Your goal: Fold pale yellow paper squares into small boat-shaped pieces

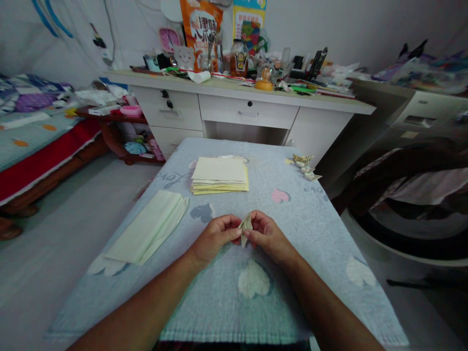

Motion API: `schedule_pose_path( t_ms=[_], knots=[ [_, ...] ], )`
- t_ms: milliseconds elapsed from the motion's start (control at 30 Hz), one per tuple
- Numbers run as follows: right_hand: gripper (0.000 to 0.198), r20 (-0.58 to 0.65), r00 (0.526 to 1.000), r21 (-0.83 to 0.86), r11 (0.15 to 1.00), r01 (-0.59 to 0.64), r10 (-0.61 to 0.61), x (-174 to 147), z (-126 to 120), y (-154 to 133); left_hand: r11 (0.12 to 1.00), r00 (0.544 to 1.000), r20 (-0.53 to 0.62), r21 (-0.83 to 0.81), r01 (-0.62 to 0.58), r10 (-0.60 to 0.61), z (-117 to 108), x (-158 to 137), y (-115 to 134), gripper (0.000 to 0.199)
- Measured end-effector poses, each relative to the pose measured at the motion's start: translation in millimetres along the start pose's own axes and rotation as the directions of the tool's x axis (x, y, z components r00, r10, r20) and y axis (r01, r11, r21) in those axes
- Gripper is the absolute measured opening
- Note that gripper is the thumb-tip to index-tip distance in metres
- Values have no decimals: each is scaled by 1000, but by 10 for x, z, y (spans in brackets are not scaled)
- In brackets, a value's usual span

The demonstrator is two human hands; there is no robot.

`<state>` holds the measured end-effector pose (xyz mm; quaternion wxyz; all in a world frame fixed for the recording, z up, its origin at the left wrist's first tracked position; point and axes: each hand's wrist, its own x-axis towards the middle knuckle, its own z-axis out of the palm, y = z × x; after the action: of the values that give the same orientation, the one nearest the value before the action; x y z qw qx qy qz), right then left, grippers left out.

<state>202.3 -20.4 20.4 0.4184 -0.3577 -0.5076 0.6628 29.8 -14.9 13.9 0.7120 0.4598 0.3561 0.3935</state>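
Between both hands, above the middle of the cloth-covered table (226, 312), is a small folded piece of paper (246, 228), pale and pointed at its ends. My left hand (218, 235) pinches its left side with thumb and fingers. My right hand (266, 235) grips the right side the same way. Beyond the hands lies a stack of cream and yellow paper sheets (219, 170). To the left, long pale-green folded paper (149, 226) rests at a slant. Several small folded paper pieces (306, 168) sit in a row near the far right corner.
A white desk (252, 107) crowded with jars, bags and small items stands behind the table. At the right is a washing machine (420, 117) with its round door open. A bed (44, 131) and a low wooden shelf (109, 117) are on the left.
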Motion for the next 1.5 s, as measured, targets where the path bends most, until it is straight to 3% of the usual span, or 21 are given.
schedule_pose_path(
  t_ms=[233, 467, 933, 1500],
  knots=[
    [38, 46, 999, 45, 999, -9, 7, -2, -12, 36, 980, 994, 95, -187, 72, -55, 32, -25, 22, 23],
    [38, 58, 998, 59, 998, -18, 15, -6, 15, 9, 969, 983, 172, -221, 108, -70, 8, -19, 17, 19],
    [34, 22, 1000, 45, 999, -16, 15, 10, -7, 50, 977, 995, 63, -195, 88, -77, 17, -16, 17, 26],
    [37, 47, 999, -24, 1000, -3, 4, 1, 9, 47, 976, 984, 141, -177, 131, -106, -37, 2, 16, 23]
  ],
)
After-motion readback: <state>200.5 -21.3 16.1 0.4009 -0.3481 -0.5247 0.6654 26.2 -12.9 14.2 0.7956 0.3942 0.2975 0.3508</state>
